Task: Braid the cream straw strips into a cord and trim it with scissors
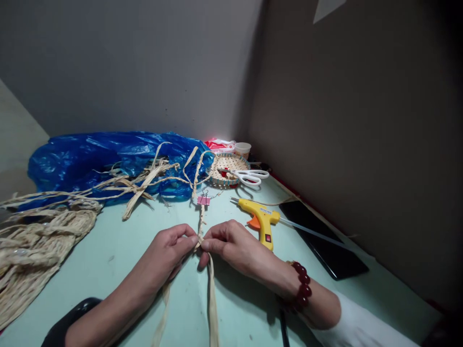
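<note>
A narrow braid of pale dried-fibre strands [201,222] runs down from a pink binder clip [203,200] at the middle of the table. My left hand [177,246] pinches the braid's lower end between thumb and fingers. Close against it, my right hand [226,243] pinches the same spot from the other side, a red bead bracelet on its wrist. Loose strands [212,308] hang from below the fingers toward the near edge. The fingertips partly hide the crossing of the strands.
A yellow glue gun [261,217] lies right of the braid, beside a black phone-like slab [325,241]. White-handled scissors [249,177] rest on a round woven basket [231,161] near a paper cup [242,148]. Left are a blue plastic bag [90,154], loose fibres [144,185] and woven fibre work [39,255].
</note>
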Demonstrator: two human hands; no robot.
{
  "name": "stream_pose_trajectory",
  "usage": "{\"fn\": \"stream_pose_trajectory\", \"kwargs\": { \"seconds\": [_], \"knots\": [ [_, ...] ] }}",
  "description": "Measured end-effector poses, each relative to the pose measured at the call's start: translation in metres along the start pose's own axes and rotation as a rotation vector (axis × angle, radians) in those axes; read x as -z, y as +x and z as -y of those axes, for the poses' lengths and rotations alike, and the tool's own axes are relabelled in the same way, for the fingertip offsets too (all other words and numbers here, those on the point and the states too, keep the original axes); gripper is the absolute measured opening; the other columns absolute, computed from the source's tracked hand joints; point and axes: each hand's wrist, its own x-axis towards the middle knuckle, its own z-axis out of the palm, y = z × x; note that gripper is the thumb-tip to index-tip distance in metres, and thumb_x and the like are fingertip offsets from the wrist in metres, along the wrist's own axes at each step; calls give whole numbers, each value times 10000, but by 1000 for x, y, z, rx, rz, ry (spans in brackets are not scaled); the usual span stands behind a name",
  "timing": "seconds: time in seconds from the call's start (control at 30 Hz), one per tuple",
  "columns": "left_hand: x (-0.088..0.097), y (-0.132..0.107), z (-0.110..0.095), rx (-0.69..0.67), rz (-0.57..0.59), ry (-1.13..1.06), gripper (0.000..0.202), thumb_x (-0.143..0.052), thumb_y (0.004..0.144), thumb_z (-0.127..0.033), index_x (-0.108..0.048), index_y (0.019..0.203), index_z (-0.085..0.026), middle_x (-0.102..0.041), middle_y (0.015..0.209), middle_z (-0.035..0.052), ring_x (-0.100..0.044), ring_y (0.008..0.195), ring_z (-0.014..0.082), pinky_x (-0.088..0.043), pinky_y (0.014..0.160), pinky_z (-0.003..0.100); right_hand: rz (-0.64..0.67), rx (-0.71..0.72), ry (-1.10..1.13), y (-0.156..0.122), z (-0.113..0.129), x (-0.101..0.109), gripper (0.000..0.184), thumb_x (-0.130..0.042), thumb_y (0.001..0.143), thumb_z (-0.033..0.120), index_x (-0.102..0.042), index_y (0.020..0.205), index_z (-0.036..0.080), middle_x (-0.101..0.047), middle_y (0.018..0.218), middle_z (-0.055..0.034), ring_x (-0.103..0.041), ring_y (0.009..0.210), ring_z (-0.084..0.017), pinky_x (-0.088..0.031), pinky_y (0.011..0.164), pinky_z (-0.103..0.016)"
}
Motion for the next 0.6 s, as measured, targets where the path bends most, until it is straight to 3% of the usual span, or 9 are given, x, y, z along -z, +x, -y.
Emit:
{"fn": "stream_pose_trajectory", "kwargs": {
  "seconds": [0.1, 0.27, 0.37, 0.43, 0.6],
  "knots": [
    [-2, 1, 1, 22, 19, 4, 238, -560, 818, -395, -548, 746, -169, -542, 550, -54, -224, 417, 48, -118, 384, 196, -23, 6, -79, -2, 3, 1, 289, -514, 860, 208, -738, 684, 161, -592, 577, 15, -452, 573, -104, -312, 576, -219],
    [-1, 3, 5, 34, -12, 40, 229, -587, 798, -390, -549, 712, -182, -301, 458, -125, -201, 421, 60, -121, 400, 203, -104, 8, -263, -7, 10, -3, 302, -529, 865, 213, -630, 585, 162, -499, 506, 21, -348, 506, -93, -268, 544, -239],
    [1, 4, 12, -28, -39, 125, 269, -583, 812, -412, -557, 696, -171, -341, 507, -107, -260, 474, 72, -173, 442, 202, -164, 4, -430, -8, 13, -7, 334, -538, 859, 223, -533, 530, 160, -476, 500, 11, -276, 491, -92, -225, 525, -264],
    [3, 6, 15, -66, -47, 168, 289, -565, 827, -423, -566, 703, -162, -377, 540, -91, -300, 512, 85, -212, 474, 208, -200, 10, -521, -9, 15, -9, 310, -536, 840, 195, -504, 534, 158, -508, 541, -1, -301, 492, -86, -213, 529, -271],
    [-1, 7, 15, -72, -84, 206, 269, -554, 822, -405, -564, 702, -165, -397, 563, -77, -361, 567, 111, -263, 522, 220, -260, 62, -666, -15, 16, -20, 224, -473, 862, 176, -545, 649, 163, -549, 639, -23, -372, 510, -102, -223, 525, -279]
  ]
}}
